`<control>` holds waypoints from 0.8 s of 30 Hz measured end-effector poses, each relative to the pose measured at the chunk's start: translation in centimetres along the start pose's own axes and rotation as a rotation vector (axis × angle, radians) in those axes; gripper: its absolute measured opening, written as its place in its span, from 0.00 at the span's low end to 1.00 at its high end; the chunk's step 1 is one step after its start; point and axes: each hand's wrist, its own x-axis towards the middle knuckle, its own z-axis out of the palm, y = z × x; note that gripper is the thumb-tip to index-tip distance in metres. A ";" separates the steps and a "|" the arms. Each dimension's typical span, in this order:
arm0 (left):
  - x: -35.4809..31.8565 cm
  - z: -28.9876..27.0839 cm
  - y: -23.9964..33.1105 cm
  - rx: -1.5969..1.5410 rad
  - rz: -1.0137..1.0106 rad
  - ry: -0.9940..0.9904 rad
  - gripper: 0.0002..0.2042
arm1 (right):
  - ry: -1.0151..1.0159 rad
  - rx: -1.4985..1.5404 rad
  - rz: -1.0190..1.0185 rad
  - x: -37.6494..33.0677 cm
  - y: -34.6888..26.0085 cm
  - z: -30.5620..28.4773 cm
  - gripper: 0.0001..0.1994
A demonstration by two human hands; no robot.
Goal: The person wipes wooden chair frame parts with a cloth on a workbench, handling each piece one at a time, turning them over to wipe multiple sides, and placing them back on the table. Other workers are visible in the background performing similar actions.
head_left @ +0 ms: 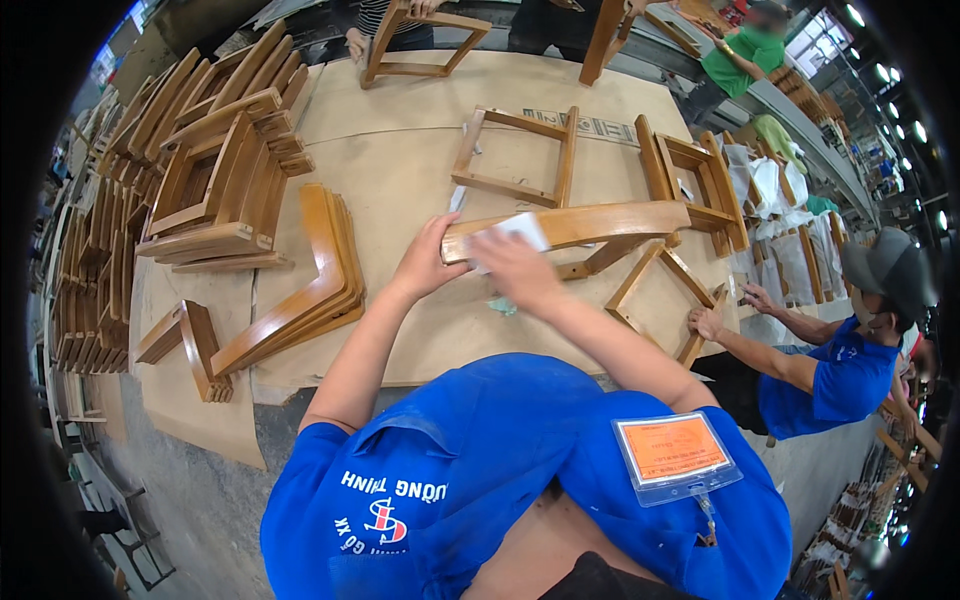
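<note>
A varnished wooden frame (610, 222) with a broad curved top rail lies across the table in front of me. My left hand (430, 262) is closed around the rail's left end, thumb and fingers on its edges. Slightly smeared by motion, my right hand (512, 268) presses a folded white sheet (527, 230) flat against the top face of the rail, close to my left hand. Whether the sheet is cloth or paper I cannot tell. A small pale green scrap (502, 306) lies on the table below my right hand.
Cardboard covers the table (400, 160). Stacked wooden frames (225, 190) and angled pieces (325, 260) stand at left. Other frames (515, 155) lie beyond and at right. A co-worker in blue (830, 370) handles a frame (665, 290) at right; other people stand across the table.
</note>
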 end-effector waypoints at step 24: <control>-0.6 1.3 -0.8 -0.394 -0.267 -0.030 0.34 | 0.116 -0.016 0.231 1.2 -1.8 1.7 0.23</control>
